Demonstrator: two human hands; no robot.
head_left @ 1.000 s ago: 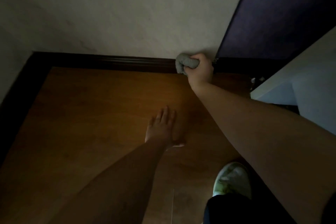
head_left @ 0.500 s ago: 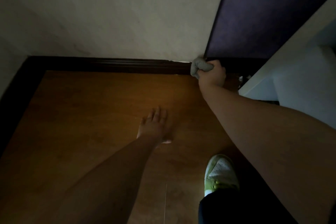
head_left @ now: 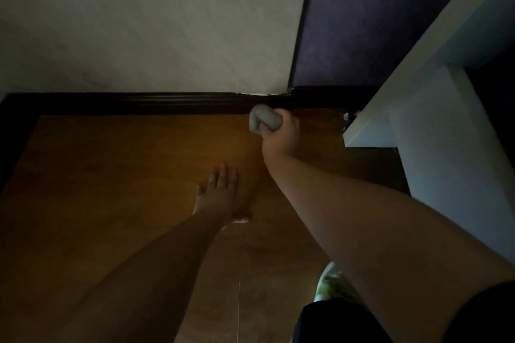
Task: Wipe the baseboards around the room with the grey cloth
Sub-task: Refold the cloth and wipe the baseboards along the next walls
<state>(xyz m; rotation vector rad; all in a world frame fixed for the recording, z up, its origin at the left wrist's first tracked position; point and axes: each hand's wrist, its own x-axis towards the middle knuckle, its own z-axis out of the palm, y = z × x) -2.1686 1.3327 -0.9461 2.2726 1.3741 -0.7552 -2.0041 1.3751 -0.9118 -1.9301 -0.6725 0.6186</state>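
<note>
Fingers of the right hand [head_left: 280, 133] are curled tight around the grey cloth [head_left: 263, 120], bunched in a ball; the cloth sits low by the dark baseboard [head_left: 167, 103], right where it meets the wooden floor [head_left: 111, 175], though whether it touches the baseboard is hard to tell. Fingers of the left hand [head_left: 221, 195] lie straight and close together, pressed flat on the floor; a white shelf [head_left: 418, 78] stands to the right, and a pale shoe [head_left: 333, 285] peeks out below.

Shoe [head_left: 333, 284] mostly behind right forearm; cloth's [head_left: 260, 120] baseboard [head_left: 167, 103] contact perhaps, too dim.
</note>
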